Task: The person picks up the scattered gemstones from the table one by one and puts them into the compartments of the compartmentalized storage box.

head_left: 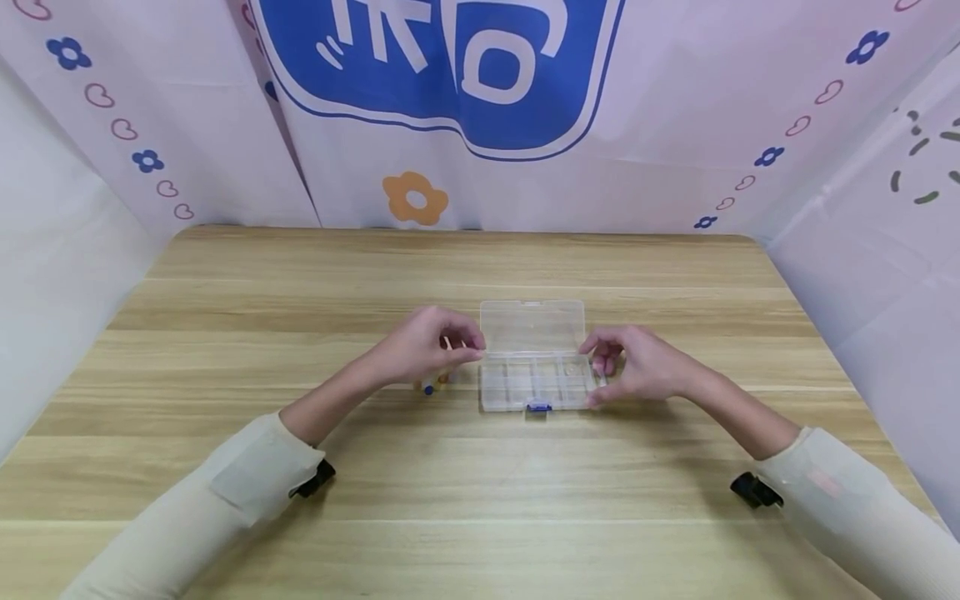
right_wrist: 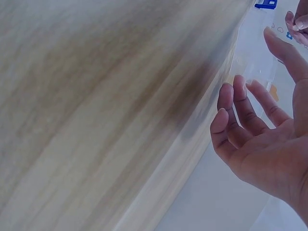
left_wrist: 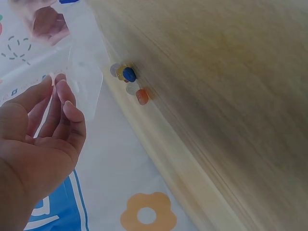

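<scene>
A clear plastic compartment box [head_left: 521,383] lies on the table, its lid [head_left: 531,325] swung back and a blue latch [head_left: 538,407] at the front. Something small and yellowish shows in a right-hand compartment. My right hand [head_left: 637,365] holds the box's right end, thumb by the front corner, fingers by the hinge. Beside the box's left edge is my left hand [head_left: 431,343], thumb and forefinger close together; I see nothing between them. Small bead-like pieces lie left of the box, partly under this hand: a blue one [left_wrist: 129,74], an orange one [left_wrist: 142,96], yellow and clear ones.
The wooden table [head_left: 450,517] stretches around the box to all sides. A white printed cloth [head_left: 645,183] with a blue sign and an orange flower hangs behind the table's far edge. Black wrist cameras [head_left: 313,479] sit under both sleeves.
</scene>
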A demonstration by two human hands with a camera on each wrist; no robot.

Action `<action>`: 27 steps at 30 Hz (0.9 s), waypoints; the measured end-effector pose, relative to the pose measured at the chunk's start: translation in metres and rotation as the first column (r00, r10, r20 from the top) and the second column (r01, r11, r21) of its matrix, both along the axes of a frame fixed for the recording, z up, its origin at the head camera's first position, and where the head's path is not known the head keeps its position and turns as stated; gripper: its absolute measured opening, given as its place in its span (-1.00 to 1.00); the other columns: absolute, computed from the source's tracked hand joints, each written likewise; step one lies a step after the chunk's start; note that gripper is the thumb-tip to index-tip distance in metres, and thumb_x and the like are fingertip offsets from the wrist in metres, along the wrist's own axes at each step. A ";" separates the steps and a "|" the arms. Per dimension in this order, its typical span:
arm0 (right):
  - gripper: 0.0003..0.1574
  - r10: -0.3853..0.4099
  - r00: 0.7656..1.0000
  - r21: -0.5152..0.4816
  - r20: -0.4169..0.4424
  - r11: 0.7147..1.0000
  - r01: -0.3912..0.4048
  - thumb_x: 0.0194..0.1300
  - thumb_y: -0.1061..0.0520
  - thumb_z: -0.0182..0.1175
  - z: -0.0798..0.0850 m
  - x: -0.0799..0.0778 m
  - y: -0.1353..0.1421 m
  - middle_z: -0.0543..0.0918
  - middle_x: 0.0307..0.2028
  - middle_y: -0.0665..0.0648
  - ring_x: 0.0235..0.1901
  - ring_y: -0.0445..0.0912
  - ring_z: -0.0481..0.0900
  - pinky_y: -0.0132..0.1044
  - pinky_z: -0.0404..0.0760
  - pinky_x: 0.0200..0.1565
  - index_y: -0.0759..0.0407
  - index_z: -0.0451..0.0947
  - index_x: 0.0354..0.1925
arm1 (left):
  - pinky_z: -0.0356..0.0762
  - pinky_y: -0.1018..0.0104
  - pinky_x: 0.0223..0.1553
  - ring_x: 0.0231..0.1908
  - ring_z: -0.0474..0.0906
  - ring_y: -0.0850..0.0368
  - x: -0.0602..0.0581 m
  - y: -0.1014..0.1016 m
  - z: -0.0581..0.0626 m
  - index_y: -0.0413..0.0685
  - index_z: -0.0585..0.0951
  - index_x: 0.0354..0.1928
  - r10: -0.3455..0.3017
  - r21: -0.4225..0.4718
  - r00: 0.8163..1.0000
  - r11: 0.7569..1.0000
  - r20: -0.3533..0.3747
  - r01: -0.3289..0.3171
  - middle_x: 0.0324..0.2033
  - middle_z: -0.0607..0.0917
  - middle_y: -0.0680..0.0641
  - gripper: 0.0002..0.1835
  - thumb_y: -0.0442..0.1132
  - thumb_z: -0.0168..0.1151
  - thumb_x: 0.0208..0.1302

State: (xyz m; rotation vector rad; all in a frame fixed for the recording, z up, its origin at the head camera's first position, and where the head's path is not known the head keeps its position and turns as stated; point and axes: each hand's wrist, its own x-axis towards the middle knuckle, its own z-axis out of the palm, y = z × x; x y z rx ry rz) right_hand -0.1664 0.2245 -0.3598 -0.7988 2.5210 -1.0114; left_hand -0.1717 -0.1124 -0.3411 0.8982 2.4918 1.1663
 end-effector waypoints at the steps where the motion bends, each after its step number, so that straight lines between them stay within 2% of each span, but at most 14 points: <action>1: -0.25 0.000 1.000 0.000 0.001 1.000 0.000 -0.11 0.13 0.71 0.000 0.000 0.000 0.62 -0.33 0.11 -0.29 -0.04 0.54 -0.29 0.56 -0.22 0.38 0.61 0.00 | 0.61 0.29 -0.30 -0.40 0.61 0.19 0.000 0.000 0.000 -0.21 0.74 -0.20 -0.004 0.001 1.000 1.000 -0.003 0.004 -0.34 0.79 -0.13 -0.95 -0.36 0.38 0.38; 6: -0.26 -0.005 1.000 -0.002 0.006 1.000 0.005 -0.11 0.14 0.71 0.000 0.000 0.000 0.62 -0.33 0.11 -0.29 -0.04 0.54 -0.29 0.56 -0.23 0.38 0.61 0.00 | 0.66 0.24 -0.25 -0.39 0.63 0.20 0.000 0.001 0.001 -0.25 0.77 -0.13 -0.020 0.008 1.000 1.000 -0.011 0.020 -0.28 0.81 -0.13 -0.89 -0.36 0.36 0.39; 12: -0.26 -0.004 1.000 0.005 0.001 1.000 0.004 -0.12 0.14 0.71 0.000 0.000 0.000 0.62 -0.34 0.10 -0.29 -0.04 0.54 -0.29 0.56 -0.22 0.38 0.61 0.00 | 0.63 0.30 -0.30 -0.42 0.61 0.21 -0.001 0.004 0.002 -0.25 0.78 -0.18 -0.035 0.014 0.999 0.999 -0.020 0.035 -0.32 0.80 -0.13 -0.91 -0.36 0.36 0.39; 27: -0.26 -0.008 1.000 0.007 -0.003 1.000 0.008 -0.12 0.15 0.71 0.001 0.001 -0.001 0.62 -0.34 0.11 -0.30 -0.04 0.54 -0.29 0.57 -0.22 0.40 0.61 -0.01 | 0.66 0.30 -0.26 -0.36 0.64 0.17 -0.003 0.023 0.004 -0.24 0.75 -0.21 -0.096 0.026 0.995 0.995 0.015 0.095 -0.31 0.78 -0.12 -0.92 -0.35 0.36 0.40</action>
